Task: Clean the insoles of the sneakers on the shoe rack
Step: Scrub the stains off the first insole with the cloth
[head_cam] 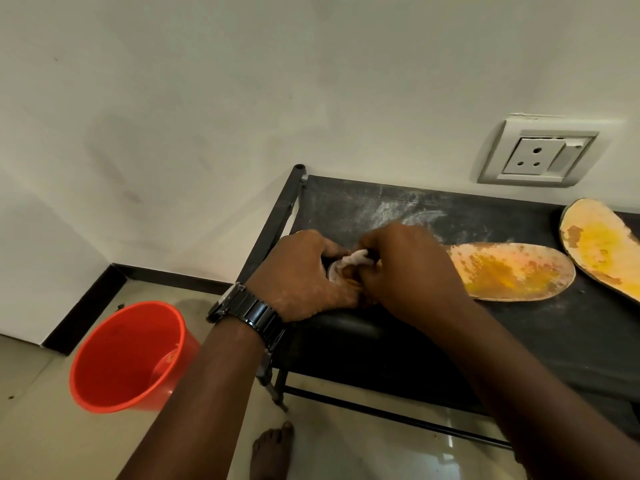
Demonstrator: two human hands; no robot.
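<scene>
Looking down on a black rack (540,334) set against a pale wall (242,98). Top shelf of dark fabric, streaked with white powder (381,206) toward the back left. Two insoles lying flat on that shelf, near each other but not touching.

Middle insole (512,271): orange-yellow, blotched with pale patches, stretched across the shelf, left end hidden behind the right hand. Right insole (602,244): set at an angle, yellow in the centre with brownish worn spots, cut off by the frame edge.

Both hands brought together at the shelf's left front, just left of the middle insole. Left hand (301,275): back turned up, fingers curled round something small and round with a pale rim, mostly covered; perhaps a tin (331,271), hard to say from here. Dark watch (249,313) on that wrist. Right hand (408,268): fingers bunched and pinching a white cloth (355,257), which sits over the pale rim, between the two hands. Fingertips of the two hands meeting or nearly so around the cloth.

Lower down, a red bucket (128,355) standing on the tiled floor (52,445), left of the rack, with something pale inside, too blurred to name. Bare foot (273,448) at the bottom edge, beneath the arms. White socket (540,154) on the wall above the gap between the insoles. Black skirting (90,306) along the foot of the wall.
</scene>
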